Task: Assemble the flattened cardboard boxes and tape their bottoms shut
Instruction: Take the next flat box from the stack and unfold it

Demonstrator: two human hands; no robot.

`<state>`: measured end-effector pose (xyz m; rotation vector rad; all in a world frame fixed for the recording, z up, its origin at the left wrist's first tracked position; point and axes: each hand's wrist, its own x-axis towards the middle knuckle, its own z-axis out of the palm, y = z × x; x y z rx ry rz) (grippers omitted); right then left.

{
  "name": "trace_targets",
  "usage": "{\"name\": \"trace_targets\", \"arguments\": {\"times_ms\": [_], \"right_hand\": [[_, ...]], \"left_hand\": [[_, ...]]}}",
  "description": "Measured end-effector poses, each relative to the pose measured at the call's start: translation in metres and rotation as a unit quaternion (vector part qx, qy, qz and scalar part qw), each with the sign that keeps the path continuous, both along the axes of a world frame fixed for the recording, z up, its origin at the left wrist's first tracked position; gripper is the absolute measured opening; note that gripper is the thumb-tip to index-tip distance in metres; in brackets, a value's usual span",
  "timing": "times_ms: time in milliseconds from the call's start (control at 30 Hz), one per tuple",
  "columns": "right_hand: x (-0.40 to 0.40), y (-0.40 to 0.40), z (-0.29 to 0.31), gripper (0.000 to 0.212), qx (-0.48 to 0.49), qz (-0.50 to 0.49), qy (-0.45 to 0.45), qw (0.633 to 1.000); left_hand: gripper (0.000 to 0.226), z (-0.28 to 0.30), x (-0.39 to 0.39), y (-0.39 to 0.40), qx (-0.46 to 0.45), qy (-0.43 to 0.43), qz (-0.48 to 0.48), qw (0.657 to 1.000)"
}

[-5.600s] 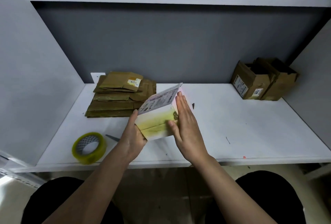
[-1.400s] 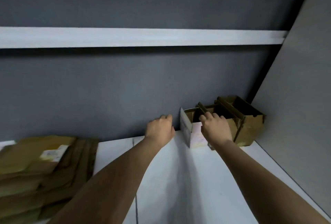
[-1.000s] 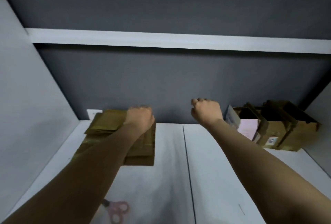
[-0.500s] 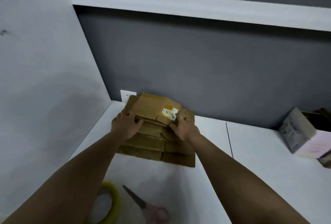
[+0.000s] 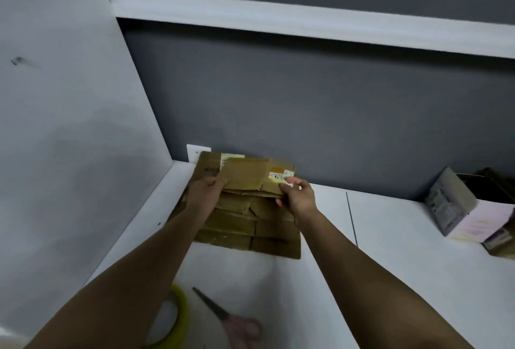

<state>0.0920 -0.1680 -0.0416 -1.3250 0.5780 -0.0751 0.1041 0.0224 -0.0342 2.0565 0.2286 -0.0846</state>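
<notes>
Both hands grip the top flattened box [image 5: 245, 177] above the stack [image 5: 245, 226] at the worktop's [image 5: 390, 265] back left corner: left hand [image 5: 204, 195] fingers pinching its left edge, right hand [image 5: 296, 195] fingers clamped on its right

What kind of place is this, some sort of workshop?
Probably a packing bench: a white table between grey partitions, a stack of flattened cardboard boxes, a tape roll and scissors beside it.

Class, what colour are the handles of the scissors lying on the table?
Pink; the scissors show in the head view, near the bottom edge.
</notes>
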Motion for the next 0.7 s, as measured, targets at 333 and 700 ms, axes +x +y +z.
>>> {"name": "trace_targets", "arguments": {"times_ms": [333, 700], "right_hand": [[-0.158, -0.079, 0.064, 0.024, -0.028, 0.025, -0.042, 0.998], [-0.269, -0.119, 0.025, 0.061, -0.061, 0.153, -0.056, 0.985]], "left_hand": [[0.046, 0.038, -0.135, -0.052, -0.342, 0.072, -0.123, 0.929], [0.052, 0.018, -0.224, -0.08, -0.32, 0.088, -0.122, 0.935]]}}
